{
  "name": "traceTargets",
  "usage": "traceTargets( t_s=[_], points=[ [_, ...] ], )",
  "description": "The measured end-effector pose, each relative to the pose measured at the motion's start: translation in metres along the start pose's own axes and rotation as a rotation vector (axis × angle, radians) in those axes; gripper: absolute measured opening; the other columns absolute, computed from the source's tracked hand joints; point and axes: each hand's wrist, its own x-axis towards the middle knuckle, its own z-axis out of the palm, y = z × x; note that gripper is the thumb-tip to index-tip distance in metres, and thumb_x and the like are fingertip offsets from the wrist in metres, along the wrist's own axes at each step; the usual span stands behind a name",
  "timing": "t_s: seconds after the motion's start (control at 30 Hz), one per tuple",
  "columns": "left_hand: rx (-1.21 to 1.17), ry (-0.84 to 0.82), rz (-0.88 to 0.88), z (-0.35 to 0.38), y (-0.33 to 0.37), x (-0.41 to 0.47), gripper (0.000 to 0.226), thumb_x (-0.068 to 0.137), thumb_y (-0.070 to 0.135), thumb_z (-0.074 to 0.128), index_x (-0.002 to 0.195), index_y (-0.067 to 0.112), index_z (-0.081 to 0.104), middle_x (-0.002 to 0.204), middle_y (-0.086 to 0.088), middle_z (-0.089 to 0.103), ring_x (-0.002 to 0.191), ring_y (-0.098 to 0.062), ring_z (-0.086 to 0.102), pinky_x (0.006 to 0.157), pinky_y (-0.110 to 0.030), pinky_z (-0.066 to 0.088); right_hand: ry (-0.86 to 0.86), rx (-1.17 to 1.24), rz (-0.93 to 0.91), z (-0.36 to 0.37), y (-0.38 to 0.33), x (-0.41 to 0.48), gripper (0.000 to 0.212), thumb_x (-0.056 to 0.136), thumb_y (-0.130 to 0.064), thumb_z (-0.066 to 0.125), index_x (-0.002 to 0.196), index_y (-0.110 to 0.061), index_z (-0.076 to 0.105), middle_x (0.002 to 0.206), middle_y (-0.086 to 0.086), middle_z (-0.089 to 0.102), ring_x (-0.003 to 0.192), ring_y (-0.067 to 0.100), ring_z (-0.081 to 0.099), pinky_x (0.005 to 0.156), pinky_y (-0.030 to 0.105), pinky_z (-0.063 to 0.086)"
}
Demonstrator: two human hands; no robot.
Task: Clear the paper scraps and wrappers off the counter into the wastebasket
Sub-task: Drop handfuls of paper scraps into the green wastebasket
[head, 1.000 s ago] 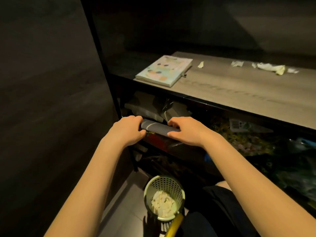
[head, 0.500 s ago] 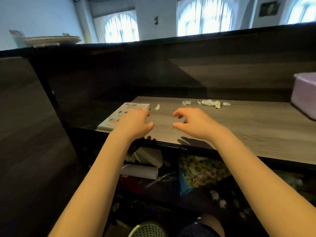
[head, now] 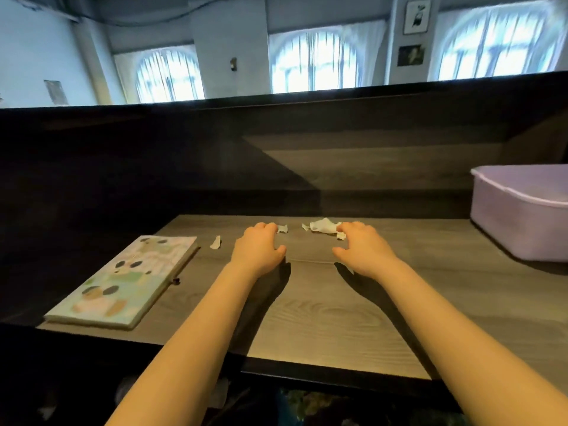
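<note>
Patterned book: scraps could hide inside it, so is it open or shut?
Shut. The book lies flat on the counter, patterned cover up, its pages closed beneath.

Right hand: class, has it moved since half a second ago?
Yes. The right hand has gone forward across the counter, from near its front edge to the crumpled paper at the back.

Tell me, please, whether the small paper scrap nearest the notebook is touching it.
Apart. The head view shows a strip of bare counter between the paper scrap and the notebook's far right corner.
</note>
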Motion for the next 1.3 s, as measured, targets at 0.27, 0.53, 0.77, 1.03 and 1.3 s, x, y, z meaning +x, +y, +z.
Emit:
traceTargets(
  t_s=[0.27, 0.53, 0.77, 1.03, 1.3],
  points=[
    [-0.055, -0.055, -0.1, 0.045, -0.001, 0.072, 0.077, 0.091, 0.038, 0.055, 0.15, 0.023, 0.008, 0.157, -0.01, 0.013, 0.143, -0.032, 0.019, 0.112, -0.049, 0.029, 0.047, 0.056, 0.116, 0.023, 0.03, 0.076, 0.089, 0.079, -0.056, 0.063, 0.149, -0.022, 0.019, 0.153, 0.005, 0.028, 0.139, 0.028, 0.029, 0.11, 0.045, 0.034],
    [-0.085, -0.018, -0.062, 0.058, 0.0, 0.087, 0.028, 0.097, 0.023, 0.045, 0.119, 0.013, 0.057, 0.115, -0.008, 0.061, 0.104, -0.022, 0.057, 0.088, -0.033, 0.049, 0.021, 0.047, 0.053, 0.038, 0.034, 0.086, 0.032, 0.096, -0.021, 0.046, 0.127, -0.023, 0.055, 0.125, 0.006, 0.06, 0.111, 0.025, 0.055, 0.091, 0.036, 0.048],
    [-0.253, 0.041, -0.104, 0.053, 0.003, 0.082, 0.029, 0.093, 0.004, 0.046, 0.114, 0.017, 0.061, 0.116, -0.005, 0.058, 0.103, -0.019, 0.057, 0.086, -0.03, 0.049, 0.115, 0.557, 0.128, 0.035, 0.028, 0.081, 0.04, 0.092, 0.006, 0.036, 0.08, -0.018, 0.066, 0.1, 0.002, 0.06, 0.088, 0.015, 0.054, 0.062, 0.02, 0.044],
    [-0.562, 0.2, -0.065, 0.045, 0.013, 0.078, 0.028, 0.096, 0.003, 0.036, 0.109, 0.01, 0.06, 0.114, -0.008, 0.058, 0.101, -0.019, 0.056, 0.082, -0.025, 0.043, 0.221, 1.085, 0.348, 0.014, 0.026, 0.08, 0.026, 0.075, 0.005, 0.039, 0.057, -0.012, 0.047, 0.075, 0.006, 0.045, 0.069, 0.018, 0.042, 0.056, 0.027, 0.036],
    [0.078, -0.074, 0.04, 0.075, 0.043, 0.079, 0.075, 0.078, 0.074, 0.044, 0.125, 0.017, 0.049, 0.122, -0.006, 0.051, 0.11, -0.023, 0.051, 0.092, -0.039, 0.047, 0.259, 1.147, 0.299, 0.009, 0.023, 0.07, 0.035, 0.09, -0.022, 0.049, 0.057, -0.016, 0.039, 0.061, 0.002, 0.034, 0.06, 0.014, 0.033, 0.06, 0.029, 0.031]
  ],
)
